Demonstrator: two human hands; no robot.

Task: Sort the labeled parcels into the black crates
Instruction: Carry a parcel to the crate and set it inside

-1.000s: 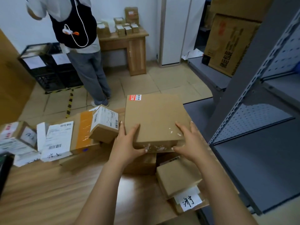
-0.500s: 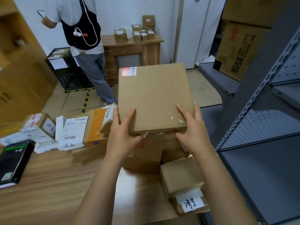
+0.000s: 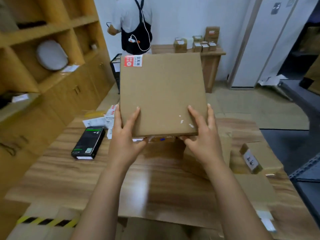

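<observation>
Parcel [image 3: 162,94] raised, wooden table [image 3: 69,170], possibly crate [image 3: 115,73] behind

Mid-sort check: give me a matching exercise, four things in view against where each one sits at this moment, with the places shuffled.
Things:
1. large flat parcel
2. black box
3. parcel with handwritten label
4. cluster of small boxes

Places:
A. on the far desk by the wall
B. held up between the left hand and the right hand
C. lying on the table, left of the hands
D. on the table, right of the hands

Pairs: 1-B, 2-C, 3-D, 4-A.
</observation>
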